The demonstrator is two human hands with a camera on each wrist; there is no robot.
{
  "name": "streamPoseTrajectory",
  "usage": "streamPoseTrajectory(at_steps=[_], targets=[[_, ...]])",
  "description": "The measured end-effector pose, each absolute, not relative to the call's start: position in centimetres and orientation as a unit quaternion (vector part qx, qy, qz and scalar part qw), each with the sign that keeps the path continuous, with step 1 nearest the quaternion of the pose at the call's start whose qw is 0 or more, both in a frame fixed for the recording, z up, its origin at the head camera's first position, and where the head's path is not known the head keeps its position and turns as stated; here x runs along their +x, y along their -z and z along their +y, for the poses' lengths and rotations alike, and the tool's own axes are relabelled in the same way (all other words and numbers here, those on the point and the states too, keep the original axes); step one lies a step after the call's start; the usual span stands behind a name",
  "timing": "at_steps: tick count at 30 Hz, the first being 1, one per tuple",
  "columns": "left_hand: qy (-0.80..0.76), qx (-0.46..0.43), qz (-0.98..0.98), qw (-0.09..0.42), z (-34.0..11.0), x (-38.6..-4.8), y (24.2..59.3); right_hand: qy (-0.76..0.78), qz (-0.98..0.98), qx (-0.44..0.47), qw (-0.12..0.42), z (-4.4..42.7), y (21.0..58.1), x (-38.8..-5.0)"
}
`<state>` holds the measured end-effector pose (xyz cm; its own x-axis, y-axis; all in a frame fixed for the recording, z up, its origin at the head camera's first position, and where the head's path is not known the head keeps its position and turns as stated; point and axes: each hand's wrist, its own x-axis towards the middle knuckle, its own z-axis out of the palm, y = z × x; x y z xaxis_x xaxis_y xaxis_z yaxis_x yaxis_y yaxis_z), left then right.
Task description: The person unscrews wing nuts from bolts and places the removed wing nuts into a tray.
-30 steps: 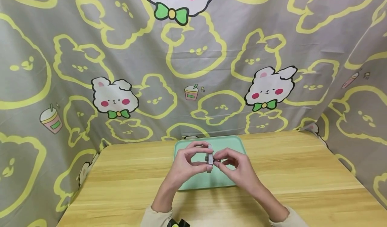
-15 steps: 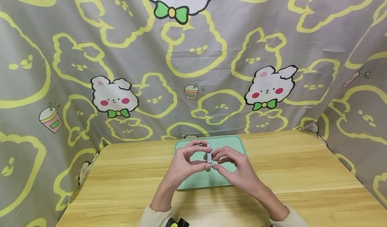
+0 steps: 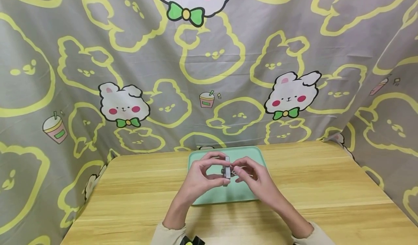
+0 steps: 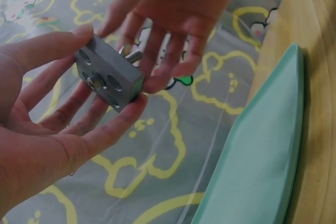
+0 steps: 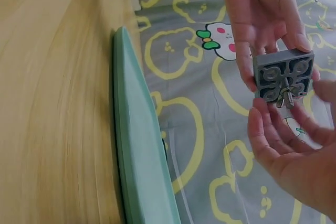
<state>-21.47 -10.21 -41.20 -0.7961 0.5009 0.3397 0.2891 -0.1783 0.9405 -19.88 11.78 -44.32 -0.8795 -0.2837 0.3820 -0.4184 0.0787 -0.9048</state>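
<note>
Block (image 3: pixel 227 171) is up in the air above the tray (image 3: pixel 241 152), which lies on the desk (image 3: pixel 137 187). It stands on edge, one broad face toward each side. The left hand (image 3: pixel 195 181) pinches it by its edges, thumb on one edge and fingers on the opposite one, so both faces are free. A bolt (image 5: pixel 289 100) runs through the middle: its head (image 4: pixel 96 81) shows on the flat face, its shank juts from the ribbed face, and on that shank sits what looks like a wing nut (image 4: pixel 125 50).

The right hand (image 3: pixel 260 179) is at the nut, its fingers parted and loosely bent around it; whether any fingertip touches the nut I cannot tell.

The step in hand seems to be turning the nut along the bolt, though on or off is not clear. Next, I judge, the left hand should hold the block firm while the right thumb and forefinger catch a wing and give another twist, keeping clear of the block's edge.
</note>
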Motion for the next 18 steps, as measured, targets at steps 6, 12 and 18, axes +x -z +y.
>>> streamPoseTrajectory(at_steps=[6,12,18], targets=[[-0.687,0.33,0.644,0.071,-10.02,-21.44,41.27,-0.694,-0.696,0.174,-0.066,12.14,44.11,-20.17],[-0.671,0.35,0.651,0.062,-9.91,-21.51,41.52,-0.719,-0.667,0.148,-0.129,12.4,43.96,-20.18],[-0.667,0.349,0.655,0.064,-9.84,-21.52,41.6,-0.725,-0.661,0.141,-0.13,12.48,44.0,-20.18]])
